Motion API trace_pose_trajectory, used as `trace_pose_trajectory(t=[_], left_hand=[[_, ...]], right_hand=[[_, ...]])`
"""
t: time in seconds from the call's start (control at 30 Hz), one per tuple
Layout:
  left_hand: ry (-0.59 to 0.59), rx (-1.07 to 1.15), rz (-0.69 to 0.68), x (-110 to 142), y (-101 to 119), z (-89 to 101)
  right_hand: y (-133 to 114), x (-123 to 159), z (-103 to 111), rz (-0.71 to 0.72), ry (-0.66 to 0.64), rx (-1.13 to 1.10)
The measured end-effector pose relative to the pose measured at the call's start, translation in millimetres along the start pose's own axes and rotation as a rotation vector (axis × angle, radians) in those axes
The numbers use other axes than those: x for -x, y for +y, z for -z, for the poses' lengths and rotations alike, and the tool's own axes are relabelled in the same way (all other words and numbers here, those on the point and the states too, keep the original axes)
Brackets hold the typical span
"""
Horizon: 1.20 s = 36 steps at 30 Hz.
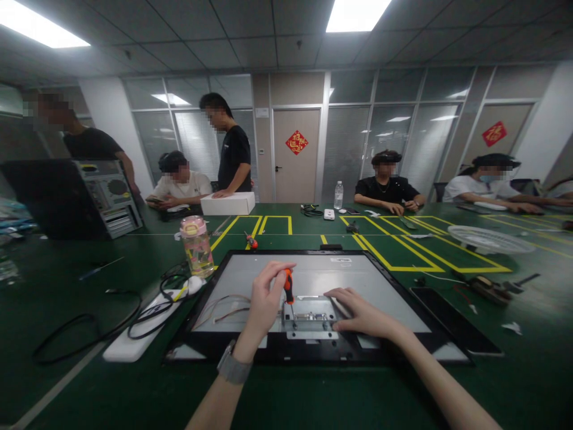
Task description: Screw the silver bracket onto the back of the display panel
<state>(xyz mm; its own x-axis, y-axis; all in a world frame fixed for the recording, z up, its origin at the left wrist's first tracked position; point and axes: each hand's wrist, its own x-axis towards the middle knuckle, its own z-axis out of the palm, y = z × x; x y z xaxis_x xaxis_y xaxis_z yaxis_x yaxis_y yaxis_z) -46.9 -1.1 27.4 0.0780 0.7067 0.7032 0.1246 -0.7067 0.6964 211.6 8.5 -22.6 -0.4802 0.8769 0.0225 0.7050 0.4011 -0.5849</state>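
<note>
My left hand (267, 297), a watch on its wrist, is closed around the top of an orange-and-black screwdriver (289, 288). The screwdriver stands nearly upright, its shaft pointing down at a metal bracket (308, 307) with connectors; whether the tip sits in a screw is too small to tell. Under the bracket lies a flat display panel (380, 292), grey-backed with a black frame. Fingers outstretched, my right hand (358, 313) rests at the bracket's right end, thumb and forefinger apart. Thin wires (228, 307) run across the panel left of the bracket.
Left of the panel are a white power strip (134, 334), black cables and a pink-lidded bottle (197, 248). A second screwdriver (251, 240) lies beyond it. On the right are a black phone-like slab (454, 319) and a tape-measure-like tool (490, 288). Several people are across the table.
</note>
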Motion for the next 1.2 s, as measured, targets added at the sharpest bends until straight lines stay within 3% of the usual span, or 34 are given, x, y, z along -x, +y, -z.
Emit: trace_pose_trajectory(t=[0.17, 0.33, 0.7, 0.87, 1.03, 1.2], left_hand=[[0.08, -0.054, 0.021, 0.1, -3.2, 0.2], [-0.008, 0.012, 0.045, 0.4, -3.5, 0.3], [-0.028, 0.054, 0.058, -1.1, -3.4, -0.8], [0.053, -0.022, 0.057, -0.8, -3.5, -1.8], [-0.006, 0.025, 0.073, -0.8, -0.5, -2.0], [0.077, -0.026, 0.104, -1.7, -2.1, -2.4]], right_hand=[[0.5, -0.5, -0.4, -0.005, 0.002, 0.003], [-4.2, 0.7, 1.7, -0.02, -0.005, -0.007], [-3.1, 0.4, 1.3, -0.007, 0.003, 0.0], [-4.0, 0.8, 1.0, -0.007, 0.006, 0.004], [-6.4, 1.5, 2.2, -0.02, 0.0, 0.002], [-5.9, 1.9, 2.0, -0.024, -0.006, 0.006]])
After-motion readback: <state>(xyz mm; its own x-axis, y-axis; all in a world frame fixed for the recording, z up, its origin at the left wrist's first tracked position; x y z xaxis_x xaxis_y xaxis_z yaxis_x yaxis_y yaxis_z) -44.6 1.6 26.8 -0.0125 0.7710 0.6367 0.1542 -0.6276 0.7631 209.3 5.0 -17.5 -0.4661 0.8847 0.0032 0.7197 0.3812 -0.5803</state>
